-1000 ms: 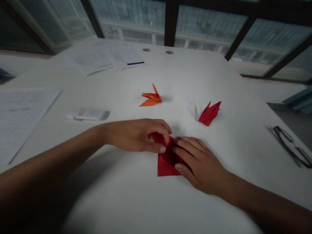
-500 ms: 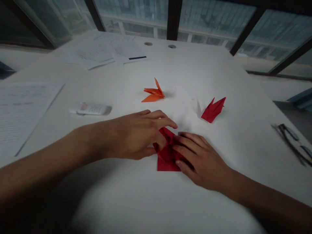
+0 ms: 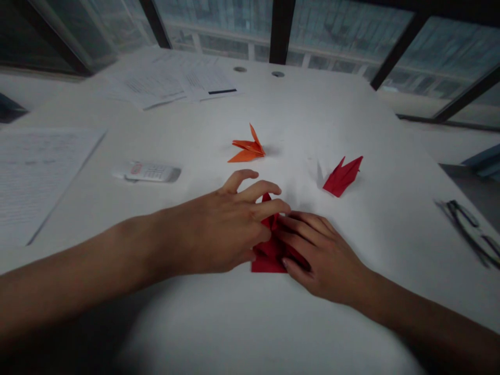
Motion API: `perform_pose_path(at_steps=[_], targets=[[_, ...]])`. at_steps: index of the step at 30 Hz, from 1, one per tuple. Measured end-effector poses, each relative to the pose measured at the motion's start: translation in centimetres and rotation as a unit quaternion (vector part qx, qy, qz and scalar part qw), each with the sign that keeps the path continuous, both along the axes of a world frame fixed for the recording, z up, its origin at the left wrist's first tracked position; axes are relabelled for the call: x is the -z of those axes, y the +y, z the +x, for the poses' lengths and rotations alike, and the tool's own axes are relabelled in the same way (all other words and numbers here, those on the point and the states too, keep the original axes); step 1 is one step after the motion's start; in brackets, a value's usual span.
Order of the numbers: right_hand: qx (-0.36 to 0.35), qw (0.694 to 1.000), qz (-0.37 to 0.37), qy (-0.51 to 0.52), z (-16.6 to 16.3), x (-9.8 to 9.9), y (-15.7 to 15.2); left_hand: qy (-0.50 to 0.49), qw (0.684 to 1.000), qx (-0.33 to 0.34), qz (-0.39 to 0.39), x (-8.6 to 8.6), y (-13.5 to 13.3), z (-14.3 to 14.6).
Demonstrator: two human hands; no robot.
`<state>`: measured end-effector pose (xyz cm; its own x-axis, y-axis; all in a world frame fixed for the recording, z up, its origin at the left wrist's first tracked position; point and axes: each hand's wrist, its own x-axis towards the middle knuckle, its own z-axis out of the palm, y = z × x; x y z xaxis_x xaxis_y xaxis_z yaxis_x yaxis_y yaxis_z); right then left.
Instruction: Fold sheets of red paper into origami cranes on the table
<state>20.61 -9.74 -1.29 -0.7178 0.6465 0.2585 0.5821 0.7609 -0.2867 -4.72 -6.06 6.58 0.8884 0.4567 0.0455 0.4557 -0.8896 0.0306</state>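
A partly folded sheet of red origami paper (image 3: 267, 263) lies on the table in front of me, largely covered by my hands. My left hand (image 3: 238, 224) is over its left side, fingers spread and curved, with a lower fingertip touching the folds. Its thumb is mostly hidden behind the hand. From the right, my right hand (image 3: 320, 255) holds the paper, fingers across its right part and thumb near the front edge. A red folded paper figure (image 3: 342, 177) stands beyond my right hand. Farther back is an orange folded paper figure (image 3: 250, 148).
A white tube-like item (image 3: 152, 172) lies left of the figures. Printed sheets (image 3: 42, 177) rest at the left, and more papers (image 3: 164, 83) at the back. Eyeglasses (image 3: 472, 229) lie at the right. Windows (image 3: 344, 36) stand behind the white table (image 3: 234, 323).
My left hand has shifted a little toward me, and its fingers have spread apart and lifted. A point of red paper now shows upright behind them. My right hand stays on the paper.
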Motion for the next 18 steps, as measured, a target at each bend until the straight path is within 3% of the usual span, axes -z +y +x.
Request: perform_pose_path(at_steps=[8, 18], targets=[[-0.011, 1.000, 0.022, 0.009, 0.0, 0.0, 0.1, -0.035, 0.995, -0.078, -0.046, 0.5, 3.0, -1.1], [-0.015, 0.999, 0.037, -0.004, 0.1, -0.2, 0.1, -0.047, 0.989, -0.082, -0.113, 3.0, 5.3, -1.3]])
